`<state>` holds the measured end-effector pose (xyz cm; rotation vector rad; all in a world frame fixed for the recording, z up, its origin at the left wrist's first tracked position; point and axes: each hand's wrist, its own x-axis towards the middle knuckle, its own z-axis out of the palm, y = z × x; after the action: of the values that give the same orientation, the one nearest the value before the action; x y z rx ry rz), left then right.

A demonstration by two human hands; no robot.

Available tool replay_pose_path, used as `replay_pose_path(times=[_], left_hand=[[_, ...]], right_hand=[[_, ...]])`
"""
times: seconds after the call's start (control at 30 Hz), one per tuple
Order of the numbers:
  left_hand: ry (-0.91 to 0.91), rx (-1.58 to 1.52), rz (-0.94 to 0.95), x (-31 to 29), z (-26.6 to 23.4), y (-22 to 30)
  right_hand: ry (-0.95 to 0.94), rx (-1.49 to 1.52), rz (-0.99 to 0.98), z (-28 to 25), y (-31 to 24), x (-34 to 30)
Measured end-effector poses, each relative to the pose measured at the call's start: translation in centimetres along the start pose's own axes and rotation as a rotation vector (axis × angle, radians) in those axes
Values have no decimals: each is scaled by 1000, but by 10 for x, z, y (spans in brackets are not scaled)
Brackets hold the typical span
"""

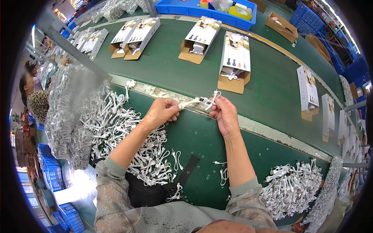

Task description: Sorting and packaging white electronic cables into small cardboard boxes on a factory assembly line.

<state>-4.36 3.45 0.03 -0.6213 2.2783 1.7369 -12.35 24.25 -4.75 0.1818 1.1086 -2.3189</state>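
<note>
A short white charging cable (189, 103) stretches between my hands over the edge of the green conveyor. Its near end is pinched in the fingers of my left hand (162, 112). Closed on its looped part is my right hand (225, 113), the white loops standing up by the fingertips. A dark plug tip shows between the hands. Beside my left forearm spreads a large heap of white cables (149, 157), and a second cable heap (291, 190) lies to the right of my right forearm. A few single cables (223, 176) lie between my arms.
Open white boxes with brown flaps, such as this box (235, 54), lie along the green belt (163, 73). A blue tray (178, 9) with tape rolls stands beyond. A metal post (74, 46) and clear plastic bags (68, 116) are at left. People (35, 93) sit far left.
</note>
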Motion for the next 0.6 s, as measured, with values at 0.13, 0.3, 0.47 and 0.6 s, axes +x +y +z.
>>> replay_pose_path(times=[0.13, 0.3, 0.47, 0.6], left_hand=[[146, -156, 141, 40, 3, 11], [379, -121, 158, 133, 29, 41], [395, -296, 113, 177, 54, 55], [257, -193, 222, 163, 65, 43]], right_hand=[[-9, -64, -4, -1, 1, 0], [-37, -174, -17, 9, 5, -4], [-73, -229, -30, 12, 4, -7], [-44, -274, -34, 9, 7, -5]])
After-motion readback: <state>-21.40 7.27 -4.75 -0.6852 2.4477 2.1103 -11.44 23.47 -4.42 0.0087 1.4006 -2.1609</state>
